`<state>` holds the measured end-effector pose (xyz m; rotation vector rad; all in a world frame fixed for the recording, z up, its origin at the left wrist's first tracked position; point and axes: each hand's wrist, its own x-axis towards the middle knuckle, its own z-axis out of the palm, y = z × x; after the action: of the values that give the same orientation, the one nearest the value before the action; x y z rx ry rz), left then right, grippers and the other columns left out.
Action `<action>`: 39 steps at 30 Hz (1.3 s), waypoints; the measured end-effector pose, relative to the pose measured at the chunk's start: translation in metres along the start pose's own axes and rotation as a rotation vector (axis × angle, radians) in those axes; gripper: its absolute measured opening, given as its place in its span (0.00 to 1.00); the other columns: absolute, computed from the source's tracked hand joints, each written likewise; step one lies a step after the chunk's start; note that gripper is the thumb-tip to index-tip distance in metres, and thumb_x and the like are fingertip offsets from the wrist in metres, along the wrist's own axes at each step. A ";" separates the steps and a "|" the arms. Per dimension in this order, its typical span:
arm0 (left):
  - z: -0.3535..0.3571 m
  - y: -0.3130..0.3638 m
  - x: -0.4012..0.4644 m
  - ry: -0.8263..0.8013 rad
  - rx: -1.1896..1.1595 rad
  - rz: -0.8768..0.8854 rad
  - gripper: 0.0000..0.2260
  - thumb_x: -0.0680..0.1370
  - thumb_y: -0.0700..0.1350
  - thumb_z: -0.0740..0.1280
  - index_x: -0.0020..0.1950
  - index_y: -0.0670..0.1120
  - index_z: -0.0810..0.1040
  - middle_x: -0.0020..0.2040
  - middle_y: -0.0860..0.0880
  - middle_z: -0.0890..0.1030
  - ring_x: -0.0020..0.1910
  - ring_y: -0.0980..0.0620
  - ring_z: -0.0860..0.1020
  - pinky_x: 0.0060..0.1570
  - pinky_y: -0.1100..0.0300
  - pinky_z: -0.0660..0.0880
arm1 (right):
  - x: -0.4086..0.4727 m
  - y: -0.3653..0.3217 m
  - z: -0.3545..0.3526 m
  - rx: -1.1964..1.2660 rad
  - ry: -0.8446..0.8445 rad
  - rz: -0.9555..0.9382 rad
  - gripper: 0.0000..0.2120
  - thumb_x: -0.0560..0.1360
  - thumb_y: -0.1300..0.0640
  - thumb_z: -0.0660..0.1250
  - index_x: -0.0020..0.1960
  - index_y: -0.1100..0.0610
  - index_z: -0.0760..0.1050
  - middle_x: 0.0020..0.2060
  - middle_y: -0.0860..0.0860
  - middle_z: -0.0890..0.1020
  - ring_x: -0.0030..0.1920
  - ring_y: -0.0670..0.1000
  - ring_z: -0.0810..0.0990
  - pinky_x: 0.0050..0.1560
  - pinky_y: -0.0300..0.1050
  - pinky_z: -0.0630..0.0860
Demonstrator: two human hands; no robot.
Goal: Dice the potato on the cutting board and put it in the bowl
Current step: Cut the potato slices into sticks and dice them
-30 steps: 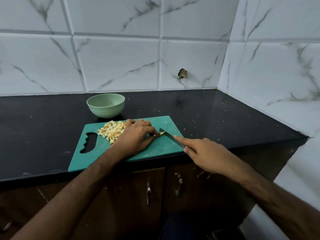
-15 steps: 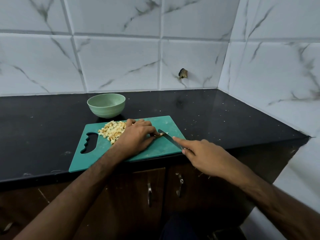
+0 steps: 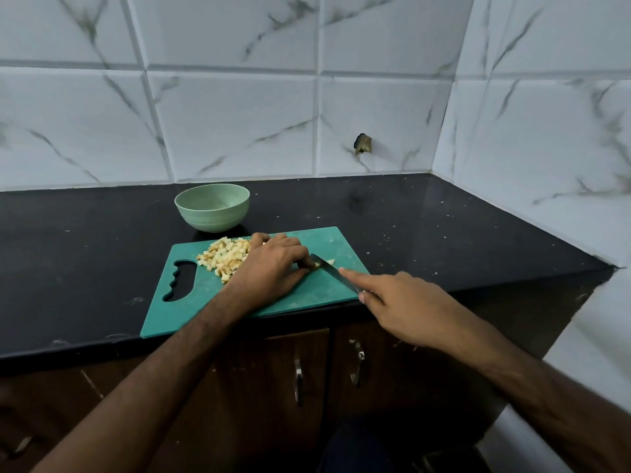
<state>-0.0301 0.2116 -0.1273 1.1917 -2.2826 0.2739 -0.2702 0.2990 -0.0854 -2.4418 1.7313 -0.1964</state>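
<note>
You face an inside corner of white marble-look wall tiles with grey veins, the side wall running toward you on the right. A small dark chipped hole marks the back wall just above the glossy black countertop, which is flecked with pale specks. Below you, brown wooden cabinet doors carry two metal handles.

I saw a black countertop beneath marbled white wall tiles (one bearing a small dark fitting), brown cabinet doors below.
</note>
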 end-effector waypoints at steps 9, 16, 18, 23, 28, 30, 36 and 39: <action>-0.001 -0.001 0.000 0.010 -0.017 -0.004 0.02 0.78 0.52 0.70 0.47 0.55 0.80 0.44 0.59 0.79 0.48 0.57 0.74 0.52 0.55 0.59 | -0.010 0.003 -0.039 0.015 -0.065 -0.001 0.22 0.86 0.48 0.54 0.78 0.31 0.58 0.43 0.38 0.76 0.33 0.39 0.65 0.47 0.48 0.72; -0.002 0.002 -0.002 0.021 -0.070 -0.024 0.10 0.78 0.51 0.70 0.54 0.53 0.71 0.43 0.61 0.79 0.47 0.59 0.73 0.56 0.51 0.64 | -0.006 -0.014 -0.013 -0.043 -0.017 -0.004 0.23 0.86 0.48 0.52 0.78 0.30 0.53 0.43 0.43 0.77 0.39 0.45 0.76 0.40 0.47 0.72; -0.002 0.002 -0.002 0.024 -0.082 -0.025 0.11 0.78 0.51 0.70 0.56 0.53 0.70 0.44 0.60 0.80 0.48 0.58 0.75 0.57 0.52 0.64 | -0.005 -0.016 -0.011 -0.036 -0.035 0.004 0.23 0.87 0.48 0.52 0.79 0.31 0.53 0.37 0.44 0.73 0.34 0.45 0.74 0.35 0.43 0.71; 0.000 0.001 -0.002 0.024 -0.094 -0.028 0.14 0.79 0.54 0.70 0.58 0.54 0.68 0.44 0.60 0.80 0.49 0.60 0.75 0.58 0.52 0.64 | -0.010 -0.013 -0.019 0.055 -0.125 0.012 0.23 0.87 0.49 0.52 0.79 0.33 0.56 0.43 0.47 0.81 0.26 0.45 0.79 0.34 0.43 0.81; -0.002 0.001 -0.003 0.028 -0.090 -0.030 0.15 0.78 0.52 0.71 0.59 0.53 0.68 0.44 0.60 0.80 0.50 0.60 0.75 0.59 0.51 0.64 | -0.021 -0.012 -0.047 0.043 -0.184 -0.015 0.22 0.87 0.51 0.53 0.79 0.35 0.59 0.33 0.40 0.69 0.22 0.36 0.74 0.31 0.36 0.74; -0.002 0.002 -0.003 0.026 -0.095 -0.033 0.15 0.78 0.51 0.71 0.59 0.54 0.68 0.44 0.60 0.80 0.50 0.60 0.75 0.59 0.52 0.64 | -0.022 -0.012 -0.045 0.025 -0.146 -0.019 0.22 0.87 0.50 0.53 0.79 0.34 0.58 0.36 0.38 0.70 0.27 0.37 0.76 0.38 0.42 0.76; -0.003 0.003 -0.004 0.031 -0.106 -0.037 0.17 0.77 0.49 0.72 0.61 0.54 0.67 0.44 0.59 0.80 0.49 0.61 0.75 0.60 0.52 0.63 | -0.013 -0.019 -0.018 -0.045 -0.026 -0.025 0.23 0.87 0.47 0.51 0.79 0.32 0.53 0.42 0.42 0.75 0.36 0.44 0.75 0.34 0.41 0.70; -0.004 0.002 -0.003 0.030 -0.108 -0.036 0.17 0.77 0.48 0.71 0.61 0.54 0.67 0.44 0.59 0.80 0.49 0.61 0.74 0.61 0.52 0.64 | -0.011 -0.022 -0.010 -0.029 -0.052 -0.021 0.23 0.87 0.48 0.51 0.80 0.33 0.53 0.39 0.42 0.73 0.33 0.45 0.77 0.34 0.41 0.74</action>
<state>-0.0289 0.2167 -0.1256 1.1644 -2.2185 0.1521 -0.2557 0.3159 -0.0719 -2.4634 1.6998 -0.1100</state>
